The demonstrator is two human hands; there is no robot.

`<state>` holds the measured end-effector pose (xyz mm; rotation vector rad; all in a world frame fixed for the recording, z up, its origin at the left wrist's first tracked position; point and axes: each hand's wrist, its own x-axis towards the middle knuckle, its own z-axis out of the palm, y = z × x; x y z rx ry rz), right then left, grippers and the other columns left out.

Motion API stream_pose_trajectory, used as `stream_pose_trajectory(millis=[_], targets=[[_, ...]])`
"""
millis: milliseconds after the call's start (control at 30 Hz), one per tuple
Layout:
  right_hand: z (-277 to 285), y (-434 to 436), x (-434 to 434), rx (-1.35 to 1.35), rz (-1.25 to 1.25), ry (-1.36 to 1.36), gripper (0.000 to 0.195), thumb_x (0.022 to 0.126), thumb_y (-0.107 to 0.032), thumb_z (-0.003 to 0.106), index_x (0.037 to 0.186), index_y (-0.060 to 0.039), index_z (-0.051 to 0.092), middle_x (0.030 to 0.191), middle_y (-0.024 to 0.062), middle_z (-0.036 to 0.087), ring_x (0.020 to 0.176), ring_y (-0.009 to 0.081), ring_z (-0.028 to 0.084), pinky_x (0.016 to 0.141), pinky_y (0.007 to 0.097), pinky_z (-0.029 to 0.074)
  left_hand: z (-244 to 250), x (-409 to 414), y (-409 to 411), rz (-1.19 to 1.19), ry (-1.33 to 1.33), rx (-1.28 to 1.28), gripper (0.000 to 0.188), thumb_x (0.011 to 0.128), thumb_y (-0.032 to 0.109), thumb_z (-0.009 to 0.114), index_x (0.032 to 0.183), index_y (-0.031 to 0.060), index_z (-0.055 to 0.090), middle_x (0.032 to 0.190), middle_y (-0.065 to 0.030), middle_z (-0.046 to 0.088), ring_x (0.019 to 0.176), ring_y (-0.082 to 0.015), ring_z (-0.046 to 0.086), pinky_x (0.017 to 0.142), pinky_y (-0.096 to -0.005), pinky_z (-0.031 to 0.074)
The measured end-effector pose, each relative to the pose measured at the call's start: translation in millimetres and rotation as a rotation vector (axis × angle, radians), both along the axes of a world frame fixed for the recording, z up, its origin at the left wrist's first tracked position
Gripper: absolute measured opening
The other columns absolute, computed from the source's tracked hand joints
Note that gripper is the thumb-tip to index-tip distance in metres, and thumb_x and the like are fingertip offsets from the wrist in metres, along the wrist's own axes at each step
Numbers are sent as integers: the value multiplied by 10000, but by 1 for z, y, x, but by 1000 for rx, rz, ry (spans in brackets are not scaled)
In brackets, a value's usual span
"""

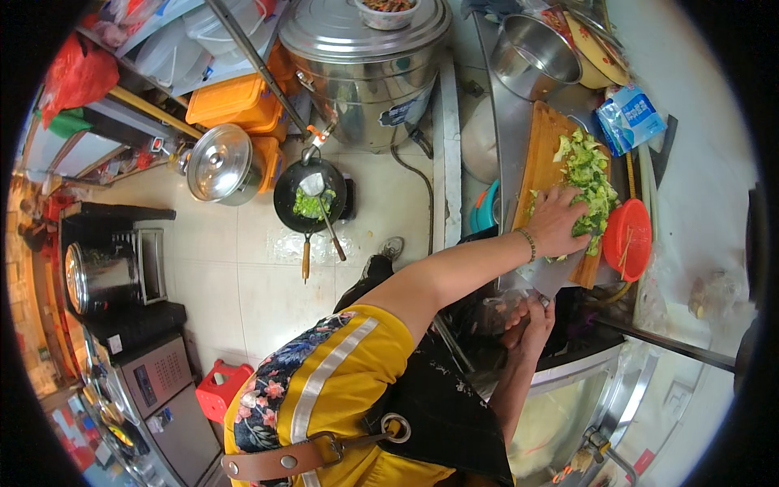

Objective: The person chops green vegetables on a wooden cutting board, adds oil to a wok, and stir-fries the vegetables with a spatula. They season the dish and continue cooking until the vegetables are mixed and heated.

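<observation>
Chopped leafy greens are heaped along a wooden cutting board on the right. Palm down and cupped, my left hand touches the near part of the heap, a beaded bracelet on its wrist; its palm side is hidden, so a grip cannot be made out. Below it, my right hand holds the handle of a cleaver. The broad metal blade lies flat at the board's near end, under the edge of my left hand. A few greens lie beside the blade.
A red plastic bowl touches the board's right side. Beyond the board stand a steel pot and a blue packet. On the left, a wok holds greens and a spatula. A large lidded steel vessel stands at the top.
</observation>
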<state>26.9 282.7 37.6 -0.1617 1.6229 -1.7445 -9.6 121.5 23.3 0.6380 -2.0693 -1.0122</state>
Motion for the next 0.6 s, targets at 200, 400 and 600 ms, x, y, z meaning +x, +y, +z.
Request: stream_pose_trajectory(millis=[200,400,600], targets=[[4,1,-1,-25,20,-14,107,816,-93,512,908,-42,493,578,12,433,433,107,439,346,224,374,3,1,1,17,16,-1,377,662,347,655,942,112,560,1204,-117,427,1098,-311,374,871,-455,294],[-1,3,-8,-15,25,-26,112,820,-96,507,917,-41,491,586,15,438,441,112,443,355,240,380,-1,-6,2,15,-16,-1,368,664,348,653,934,112,569,1192,-123,437,1090,-311,380,873,-451,289],[-4,-5,-26,33,32,-62,123,816,-122,529,901,-55,471,596,27,450,452,123,462,378,256,418,-15,-20,-5,41,-15,0,372,665,349,654,932,102,578,1188,-120,441,1093,-304,379,878,-454,279]])
